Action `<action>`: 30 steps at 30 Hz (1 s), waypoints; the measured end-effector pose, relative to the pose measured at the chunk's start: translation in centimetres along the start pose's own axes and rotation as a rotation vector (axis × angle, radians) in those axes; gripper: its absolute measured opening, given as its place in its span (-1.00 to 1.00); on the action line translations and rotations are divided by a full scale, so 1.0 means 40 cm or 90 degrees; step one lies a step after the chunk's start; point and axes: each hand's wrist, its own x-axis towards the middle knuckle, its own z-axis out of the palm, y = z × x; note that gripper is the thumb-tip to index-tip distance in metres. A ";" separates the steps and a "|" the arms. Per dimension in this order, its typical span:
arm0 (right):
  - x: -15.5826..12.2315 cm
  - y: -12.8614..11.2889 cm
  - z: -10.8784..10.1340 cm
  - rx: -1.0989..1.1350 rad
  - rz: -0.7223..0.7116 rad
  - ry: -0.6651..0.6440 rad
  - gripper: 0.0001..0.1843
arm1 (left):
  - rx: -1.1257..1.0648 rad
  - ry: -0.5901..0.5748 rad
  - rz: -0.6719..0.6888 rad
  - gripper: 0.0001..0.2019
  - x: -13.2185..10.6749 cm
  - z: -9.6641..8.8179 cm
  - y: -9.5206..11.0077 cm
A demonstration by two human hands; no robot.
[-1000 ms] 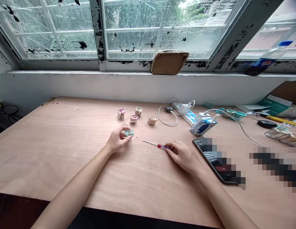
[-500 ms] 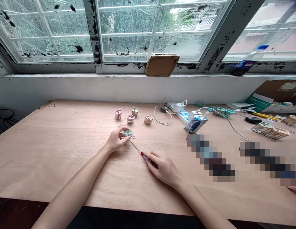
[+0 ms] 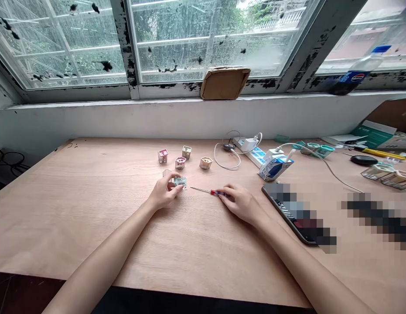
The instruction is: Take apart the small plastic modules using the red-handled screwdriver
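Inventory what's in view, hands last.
Small case: 1, pale green, centre
Tiny bits: uncountable, pale, centre
Screwdriver: 1, red, purple, centre
Grouped cases: 4, pink, tan, peach, centre rear
Power strip: 1, white, rear
Carton: 1, blue, white, right rear
Cables: several, white, black, both sides
Phone: 1, dark, right
Far cases: several, teal, clear, tan, right
Yellow tool: 1, yellow, right
Bottle: 1, blue-capped, windowsill
Cardboard: 1, brown, windowsill
Window: 1, grey-framed, behind
Table: 1, brown, below
Left hand: 1, holding small case
Right hand: 1, holding screwdriver
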 end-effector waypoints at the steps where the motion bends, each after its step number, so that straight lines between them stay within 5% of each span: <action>1: 0.009 0.003 0.003 0.012 0.000 -0.004 -0.72 | 0.000 -0.003 -0.005 -0.68 0.001 0.000 -0.001; 30: 0.042 0.010 0.020 0.139 -0.017 0.022 -0.77 | 0.035 -0.048 -0.020 -0.63 0.005 0.006 -0.002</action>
